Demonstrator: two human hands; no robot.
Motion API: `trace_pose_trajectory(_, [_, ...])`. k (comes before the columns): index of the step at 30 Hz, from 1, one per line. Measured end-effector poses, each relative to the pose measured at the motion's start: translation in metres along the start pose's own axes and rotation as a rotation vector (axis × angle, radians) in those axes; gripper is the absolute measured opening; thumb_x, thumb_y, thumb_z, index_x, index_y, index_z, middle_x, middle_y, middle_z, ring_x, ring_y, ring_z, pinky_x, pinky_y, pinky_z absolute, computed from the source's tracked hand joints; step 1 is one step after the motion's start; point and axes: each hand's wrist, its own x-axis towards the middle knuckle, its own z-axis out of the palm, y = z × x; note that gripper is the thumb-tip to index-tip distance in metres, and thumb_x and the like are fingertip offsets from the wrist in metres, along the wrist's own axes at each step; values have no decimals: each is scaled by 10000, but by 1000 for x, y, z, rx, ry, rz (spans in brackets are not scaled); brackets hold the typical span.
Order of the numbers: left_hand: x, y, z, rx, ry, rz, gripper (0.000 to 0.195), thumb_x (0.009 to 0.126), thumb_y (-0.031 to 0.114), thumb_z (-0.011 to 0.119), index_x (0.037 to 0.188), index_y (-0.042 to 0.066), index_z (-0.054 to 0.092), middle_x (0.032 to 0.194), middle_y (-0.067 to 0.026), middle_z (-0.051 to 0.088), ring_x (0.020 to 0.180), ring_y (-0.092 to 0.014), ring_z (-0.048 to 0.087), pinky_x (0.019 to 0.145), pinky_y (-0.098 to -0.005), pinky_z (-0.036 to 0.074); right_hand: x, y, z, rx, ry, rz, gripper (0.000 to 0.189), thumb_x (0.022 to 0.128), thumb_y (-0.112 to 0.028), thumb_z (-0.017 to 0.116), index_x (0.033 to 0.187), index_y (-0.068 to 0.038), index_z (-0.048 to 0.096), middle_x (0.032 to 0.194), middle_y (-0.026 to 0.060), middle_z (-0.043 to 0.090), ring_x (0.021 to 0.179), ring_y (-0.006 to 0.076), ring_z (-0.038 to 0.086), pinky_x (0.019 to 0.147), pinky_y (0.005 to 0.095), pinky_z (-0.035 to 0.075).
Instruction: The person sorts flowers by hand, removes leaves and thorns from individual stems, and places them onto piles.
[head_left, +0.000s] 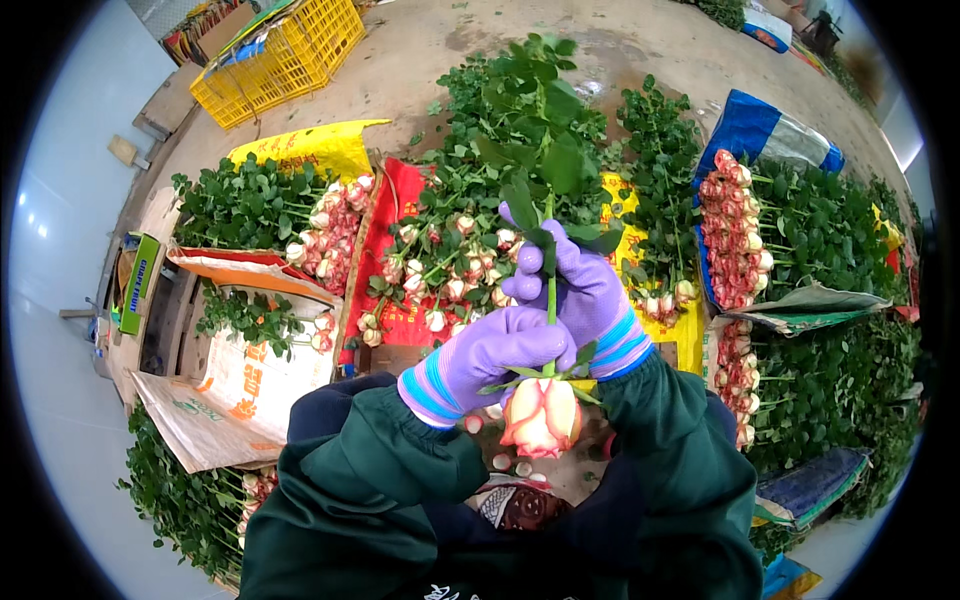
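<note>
A long-stemmed rose (541, 420) with cream petals edged in pink hangs bloom down before me, its leafy stem rising away. My left hand (510, 349), in a purple coated glove with a striped cuff, grips the stem just above the bloom. Further up the stem, my right hand (585, 289), gloved alike, has its fingers around it; leaves partly cover these fingers. Beyond my hands, loose roses (454, 289) lie on a red sheet (386, 225). A smaller group of roses (664, 304) rests on a yellow sheet (686, 330) to the right.
Stacked roses (731, 232) line the right, parted by woven sheets (821, 307). More roses (330, 232) lie at left above a white woven sheet (251, 375). A yellow plastic crate (300, 60) stands at the back left. Fallen petals or blooms lie between my legs.
</note>
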Motion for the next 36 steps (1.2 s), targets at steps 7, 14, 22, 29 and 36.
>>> trace_pose_trajectory(7, [-5, 9, 0, 32, 169, 151, 272, 875, 293, 605, 885, 22, 590, 733, -64, 583, 717, -186, 595, 685, -310, 504, 16, 1, -2, -399, 276, -150, 385, 915, -356, 575, 1161, -61, 552, 866, 26, 603, 701, 122, 576, 586, 270, 483])
trace_pose_trajectory(14, [-8, -5, 9, -394, -14, 371, 335, 920, 242, 524, 1201, 60, 512, 984, -129, 599, 856, -287, 609, 680, -409, 555, 15, 5, 3, -363, 233, -101, 334, 916, -322, 568, 1097, -44, 605, 790, -22, 570, 592, 39, 478, 496, 183, 387])
trace_pose_trajectory(22, [-3, 14, 38, -246, 211, 228, 222, 920, 241, 570, 1047, 60, 581, 917, 4, 573, 847, -64, 547, 750, -228, 450, 9, 1, -3, -158, 95, -62, 427, 911, -256, 562, 1278, -50, 495, 834, -10, 566, 673, 61, 499, 618, 219, 427])
trace_pose_trajectory(29, [8, 10, 29, 556, 150, -88, 348, 874, 366, 619, 701, 63, 616, 566, 32, 530, 446, -51, 456, 407, -214, 314, -15, -30, 4, -611, 77, 9, 452, 914, -317, 553, 1288, -70, 494, 818, 7, 574, 646, 76, 486, 580, 234, 422])
trace_pose_trajectory(36, [12, -55, 0, 1342, 35, -324, 516, 886, 577, 438, 874, 104, 643, 674, -21, 636, 623, -173, 619, 625, -328, 482, -52, -19, -77, -2060, 400, 307, 473, 850, -514, 547, 1161, -163, 605, 1060, 131, 627, 973, 281, 607, 817, 385, 481])
